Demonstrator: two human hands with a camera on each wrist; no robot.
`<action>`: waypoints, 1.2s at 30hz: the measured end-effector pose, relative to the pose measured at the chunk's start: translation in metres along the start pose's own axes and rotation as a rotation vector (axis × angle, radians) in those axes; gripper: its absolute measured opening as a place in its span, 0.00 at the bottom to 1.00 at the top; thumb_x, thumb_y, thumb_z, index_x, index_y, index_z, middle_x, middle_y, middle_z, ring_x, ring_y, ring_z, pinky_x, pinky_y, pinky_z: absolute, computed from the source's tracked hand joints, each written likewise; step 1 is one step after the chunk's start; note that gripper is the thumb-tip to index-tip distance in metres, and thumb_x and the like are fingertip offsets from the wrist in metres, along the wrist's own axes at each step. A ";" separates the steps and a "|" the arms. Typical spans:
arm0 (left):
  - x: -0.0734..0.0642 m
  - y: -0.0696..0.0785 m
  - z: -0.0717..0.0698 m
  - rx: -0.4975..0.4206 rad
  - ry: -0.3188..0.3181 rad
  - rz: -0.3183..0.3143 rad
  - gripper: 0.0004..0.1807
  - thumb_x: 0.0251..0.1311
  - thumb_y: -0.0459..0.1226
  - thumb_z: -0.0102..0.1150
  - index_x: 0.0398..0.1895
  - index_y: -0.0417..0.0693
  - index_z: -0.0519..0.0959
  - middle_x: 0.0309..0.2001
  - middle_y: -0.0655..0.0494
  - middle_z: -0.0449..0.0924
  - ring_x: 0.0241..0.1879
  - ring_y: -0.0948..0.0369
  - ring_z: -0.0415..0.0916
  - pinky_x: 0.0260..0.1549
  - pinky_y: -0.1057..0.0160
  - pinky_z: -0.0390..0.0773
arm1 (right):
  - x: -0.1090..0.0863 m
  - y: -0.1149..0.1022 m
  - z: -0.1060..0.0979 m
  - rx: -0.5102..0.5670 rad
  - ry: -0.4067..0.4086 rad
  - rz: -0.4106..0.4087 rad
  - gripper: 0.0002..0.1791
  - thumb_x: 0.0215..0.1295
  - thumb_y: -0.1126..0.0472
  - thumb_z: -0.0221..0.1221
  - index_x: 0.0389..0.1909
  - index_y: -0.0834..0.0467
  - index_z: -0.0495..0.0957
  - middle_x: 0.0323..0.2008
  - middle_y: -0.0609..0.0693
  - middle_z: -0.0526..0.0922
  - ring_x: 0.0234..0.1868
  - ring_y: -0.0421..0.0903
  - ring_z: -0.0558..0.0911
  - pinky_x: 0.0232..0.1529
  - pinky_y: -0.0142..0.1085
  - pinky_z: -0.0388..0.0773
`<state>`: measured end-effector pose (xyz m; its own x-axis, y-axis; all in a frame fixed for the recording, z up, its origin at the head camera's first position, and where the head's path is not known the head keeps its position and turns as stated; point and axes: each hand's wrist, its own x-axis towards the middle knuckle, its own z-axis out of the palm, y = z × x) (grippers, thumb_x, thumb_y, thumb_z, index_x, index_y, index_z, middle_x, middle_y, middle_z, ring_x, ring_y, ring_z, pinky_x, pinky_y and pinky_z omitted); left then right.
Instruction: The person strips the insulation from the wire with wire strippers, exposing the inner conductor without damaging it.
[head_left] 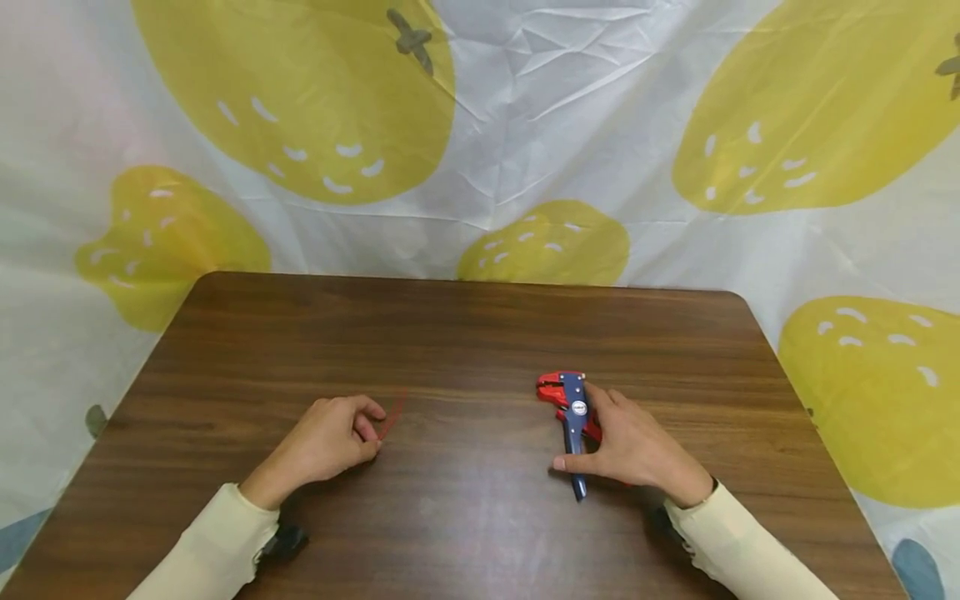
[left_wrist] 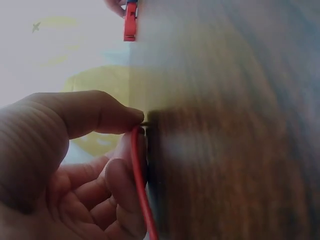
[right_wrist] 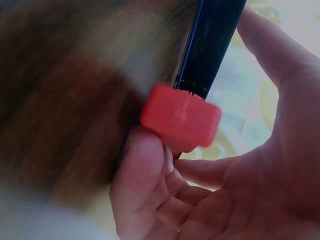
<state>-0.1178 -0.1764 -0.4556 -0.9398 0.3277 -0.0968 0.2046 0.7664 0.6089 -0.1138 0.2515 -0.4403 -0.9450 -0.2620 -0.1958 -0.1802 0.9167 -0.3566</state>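
A thin red wire [head_left: 394,415] slants up and away from the fingertips of my left hand [head_left: 330,439], which pinches it close above the table. In the left wrist view the thumb tip and a finger meet at one end of the wire [left_wrist: 141,195]. My right hand [head_left: 633,437] is at a blue and red wire stripper [head_left: 576,408]. Its thumb reaches the blue handle, and its other fingers curl by the red handle [right_wrist: 180,117] in the right wrist view. The stripper's red jaws point left; part of the red handle is hidden behind the hand.
The brown wooden table [head_left: 465,333] has rounded far corners. Behind it hangs a white cloth [head_left: 495,150] with large yellow fruit prints. A dark object [head_left: 285,543] shows beneath the left wrist.
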 end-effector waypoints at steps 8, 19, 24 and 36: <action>-0.004 -0.005 0.001 -0.060 -0.024 0.018 0.18 0.52 0.31 0.64 0.48 0.46 0.87 0.27 0.66 0.78 0.24 0.69 0.73 0.27 0.70 0.72 | 0.004 -0.002 0.003 0.008 0.009 -0.026 0.71 0.43 0.24 0.76 0.77 0.66 0.61 0.64 0.67 0.80 0.62 0.63 0.82 0.61 0.60 0.79; -0.005 -0.003 -0.002 -0.076 0.005 0.153 0.14 0.63 0.29 0.62 0.49 0.45 0.88 0.32 0.62 0.79 0.29 0.69 0.71 0.30 0.70 0.72 | 0.006 0.000 0.001 -0.006 0.007 -0.044 0.62 0.46 0.30 0.77 0.73 0.64 0.67 0.50 0.56 0.85 0.47 0.51 0.84 0.51 0.54 0.83; -0.003 0.000 -0.003 -0.093 0.055 0.179 0.13 0.63 0.27 0.62 0.48 0.43 0.88 0.35 0.60 0.79 0.32 0.68 0.72 0.32 0.69 0.75 | 0.007 0.002 -0.001 -0.021 0.016 -0.039 0.51 0.46 0.30 0.77 0.64 0.60 0.76 0.44 0.51 0.83 0.45 0.50 0.80 0.47 0.50 0.80; -0.002 0.001 -0.003 -0.120 0.103 0.163 0.09 0.66 0.30 0.66 0.47 0.45 0.88 0.36 0.61 0.82 0.35 0.68 0.76 0.35 0.69 0.78 | 0.004 0.003 -0.002 0.097 0.007 -0.031 0.53 0.52 0.39 0.79 0.69 0.66 0.68 0.42 0.52 0.85 0.38 0.46 0.81 0.41 0.44 0.81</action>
<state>-0.1168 -0.1776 -0.4519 -0.9211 0.3792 0.0880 0.3282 0.6348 0.6995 -0.1191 0.2542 -0.4403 -0.9412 -0.2877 -0.1769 -0.1829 0.8746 -0.4490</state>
